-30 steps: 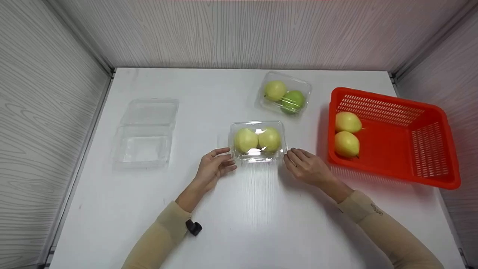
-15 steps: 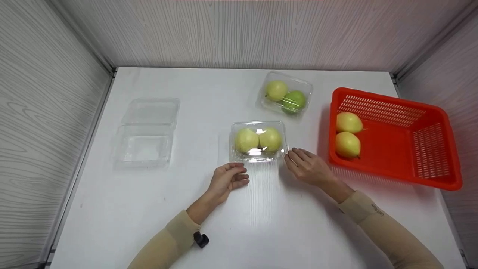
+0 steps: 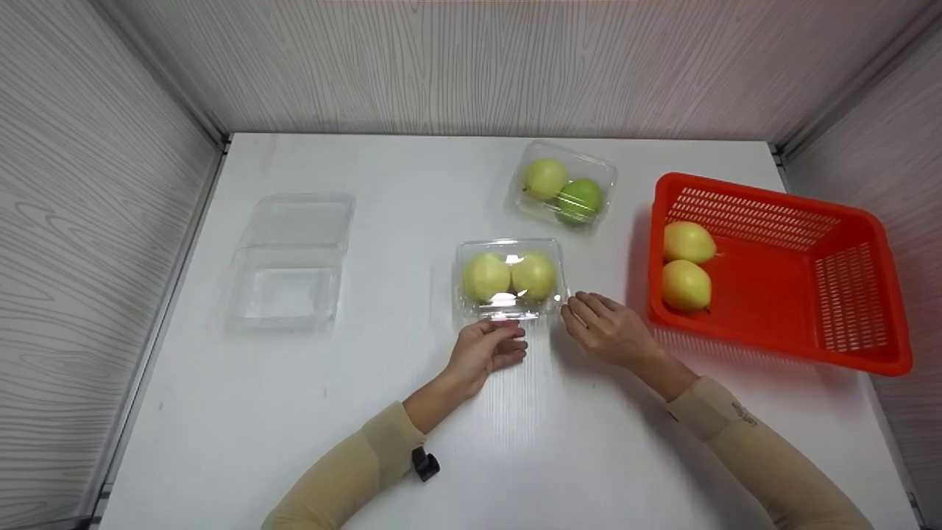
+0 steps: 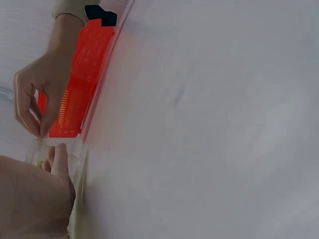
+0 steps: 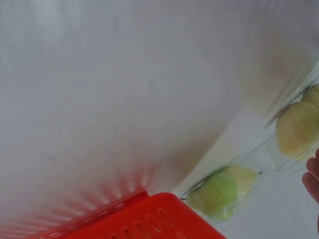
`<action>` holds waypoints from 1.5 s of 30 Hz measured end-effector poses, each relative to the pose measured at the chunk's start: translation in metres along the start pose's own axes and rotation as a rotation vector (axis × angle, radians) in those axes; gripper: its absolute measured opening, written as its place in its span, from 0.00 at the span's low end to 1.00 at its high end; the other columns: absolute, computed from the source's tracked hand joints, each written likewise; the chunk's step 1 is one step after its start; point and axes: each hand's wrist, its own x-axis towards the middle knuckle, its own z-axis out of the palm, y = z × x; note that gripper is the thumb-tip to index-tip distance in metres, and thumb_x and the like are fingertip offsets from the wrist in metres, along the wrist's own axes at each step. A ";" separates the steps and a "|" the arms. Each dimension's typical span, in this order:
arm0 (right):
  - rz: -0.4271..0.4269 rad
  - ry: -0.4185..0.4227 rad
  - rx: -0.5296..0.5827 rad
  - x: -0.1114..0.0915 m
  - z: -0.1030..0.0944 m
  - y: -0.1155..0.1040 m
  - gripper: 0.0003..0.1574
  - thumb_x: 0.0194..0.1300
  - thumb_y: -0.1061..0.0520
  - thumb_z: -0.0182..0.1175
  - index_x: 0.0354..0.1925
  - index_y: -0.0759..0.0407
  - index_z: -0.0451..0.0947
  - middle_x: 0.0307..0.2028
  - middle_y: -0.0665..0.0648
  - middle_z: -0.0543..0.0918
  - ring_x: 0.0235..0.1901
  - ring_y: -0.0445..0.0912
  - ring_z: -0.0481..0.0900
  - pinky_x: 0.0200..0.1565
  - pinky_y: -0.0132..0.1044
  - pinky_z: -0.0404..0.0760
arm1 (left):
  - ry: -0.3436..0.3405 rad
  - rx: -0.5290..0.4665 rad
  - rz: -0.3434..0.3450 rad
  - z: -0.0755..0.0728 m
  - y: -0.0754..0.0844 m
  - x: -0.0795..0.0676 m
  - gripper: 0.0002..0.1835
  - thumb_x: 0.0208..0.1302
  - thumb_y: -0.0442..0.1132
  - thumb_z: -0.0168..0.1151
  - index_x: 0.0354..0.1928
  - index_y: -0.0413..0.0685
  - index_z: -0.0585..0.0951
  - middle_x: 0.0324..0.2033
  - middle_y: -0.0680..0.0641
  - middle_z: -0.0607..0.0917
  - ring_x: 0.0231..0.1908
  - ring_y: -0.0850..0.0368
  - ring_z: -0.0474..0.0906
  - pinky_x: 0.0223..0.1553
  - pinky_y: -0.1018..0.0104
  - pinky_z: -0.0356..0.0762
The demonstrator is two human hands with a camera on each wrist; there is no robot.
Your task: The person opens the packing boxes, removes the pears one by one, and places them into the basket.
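Note:
A lidded clear plastic fruit box [image 3: 471, 254] with two yellow-green pears [image 3: 486, 277] inside sits mid-table in the head view. My right hand [image 3: 607, 331] is at its front right corner; the left wrist view shows that hand's thumb and finger pinching the corner. Along the front edge, my left hand [image 3: 482, 353] touches the rim with extended, slightly bent fingers; its thumb [image 4: 60, 158] points up in the left wrist view. Only the right hand's fingertips [image 5: 312, 179] show in the right wrist view, near the box.
Behind is a second clear box [image 3: 526, 153] holding one yellow and one green fruit. An unfolded clear box [image 3: 291, 324] lies left. The red basket [image 3: 765, 350] at right holds two yellow pears [image 3: 686, 285]. Wood-grain panels [image 3: 471, 66] surround the white table [image 3: 383, 177].
My left hand has moved from the box's front left corner rightward along the front edge to about its middle. The right hand and both filled boxes have stayed in place.

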 end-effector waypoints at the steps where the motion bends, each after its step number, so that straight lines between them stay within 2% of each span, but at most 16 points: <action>1: 0.001 -0.003 -0.001 0.000 0.000 0.000 0.19 0.80 0.61 0.48 0.40 0.61 0.87 0.36 0.58 0.92 0.36 0.51 0.91 0.42 0.39 0.94 | 0.002 -0.002 0.000 0.002 -0.001 0.001 0.13 0.76 0.31 0.59 0.56 0.29 0.78 0.36 0.48 0.90 0.34 0.60 0.90 0.45 0.65 0.94; 12: -0.001 0.001 0.005 -0.001 -0.001 0.000 0.19 0.80 0.62 0.48 0.41 0.61 0.86 0.37 0.58 0.92 0.36 0.51 0.91 0.42 0.39 0.94 | 0.000 -0.030 0.025 0.027 -0.012 0.013 0.10 0.74 0.32 0.62 0.51 0.31 0.82 0.36 0.45 0.93 0.35 0.59 0.91 0.44 0.64 0.94; 18: 0.002 0.006 0.004 0.001 -0.001 0.001 0.18 0.79 0.63 0.49 0.41 0.62 0.86 0.37 0.58 0.92 0.37 0.51 0.91 0.42 0.40 0.94 | 0.014 -0.017 0.045 0.035 -0.017 0.018 0.12 0.75 0.33 0.62 0.52 0.31 0.82 0.45 0.37 0.93 0.37 0.58 0.91 0.44 0.64 0.94; 26: -0.014 0.031 0.002 -0.001 0.001 0.001 0.19 0.80 0.62 0.47 0.42 0.62 0.86 0.37 0.59 0.91 0.37 0.52 0.90 0.43 0.39 0.94 | 0.021 0.027 0.039 0.034 -0.018 0.022 0.12 0.77 0.37 0.62 0.53 0.35 0.83 0.43 0.41 0.93 0.40 0.56 0.93 0.48 0.60 0.94; 34: -0.022 -0.025 -0.047 -0.001 0.000 0.001 0.20 0.81 0.60 0.48 0.43 0.61 0.88 0.39 0.58 0.92 0.39 0.50 0.91 0.43 0.39 0.94 | 0.030 0.016 0.030 0.033 -0.016 0.024 0.10 0.75 0.37 0.64 0.49 0.36 0.85 0.37 0.47 0.93 0.37 0.58 0.92 0.47 0.61 0.94; 45: -0.109 0.029 -0.073 0.000 0.005 0.004 0.24 0.81 0.62 0.46 0.38 0.60 0.90 0.36 0.57 0.92 0.36 0.49 0.92 0.43 0.38 0.94 | 0.027 0.036 0.014 0.031 -0.014 0.025 0.14 0.73 0.37 0.64 0.52 0.32 0.86 0.40 0.42 0.94 0.38 0.58 0.93 0.47 0.62 0.94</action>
